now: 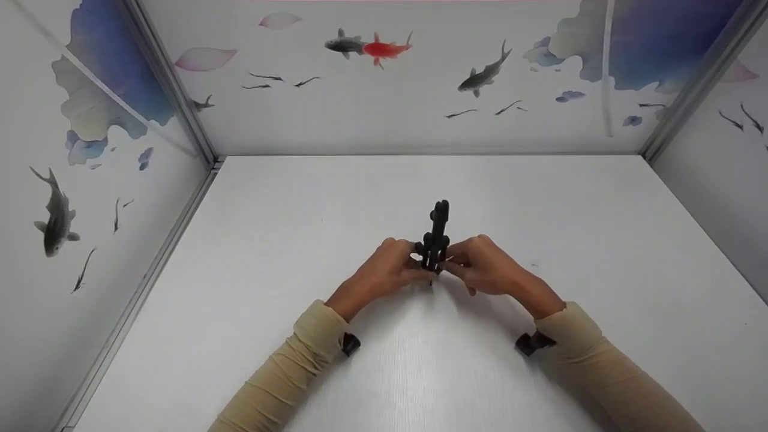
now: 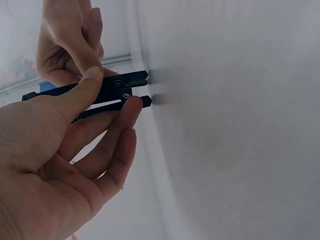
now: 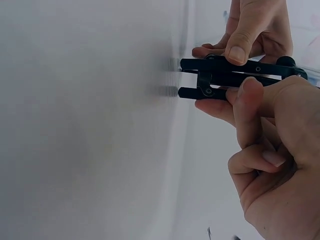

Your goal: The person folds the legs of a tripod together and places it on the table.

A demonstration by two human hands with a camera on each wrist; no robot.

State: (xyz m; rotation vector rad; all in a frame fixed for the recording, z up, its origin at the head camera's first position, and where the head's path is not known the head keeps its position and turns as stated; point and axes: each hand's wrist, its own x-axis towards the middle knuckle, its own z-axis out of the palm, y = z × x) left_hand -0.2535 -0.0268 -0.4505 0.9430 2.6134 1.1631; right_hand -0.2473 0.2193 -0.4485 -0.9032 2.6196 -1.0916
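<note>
A small black folding tripod [image 1: 440, 225] stands nearly upright at the middle of the white table, its legs close together. My left hand [image 1: 384, 268] holds it from the left, with thumb and fingertips on the lower legs [image 2: 107, 93]. From the other side my right hand [image 1: 489, 268] pinches a leg between thumb and index finger. The right wrist view shows the legs [image 3: 272, 69] nearly parallel, joined by a small hinged brace [image 3: 204, 82]. The leg tips meet the tabletop or sit just above it; I cannot tell which. Fingers partly cover the tripod's lower part.
The white tabletop [image 1: 288, 210] spreads around both hands. Panels printed with fish [image 1: 384, 49] and petals close it in at the back, left and right. A small black wrist camera [image 1: 351, 344] sits under each sleeve cuff.
</note>
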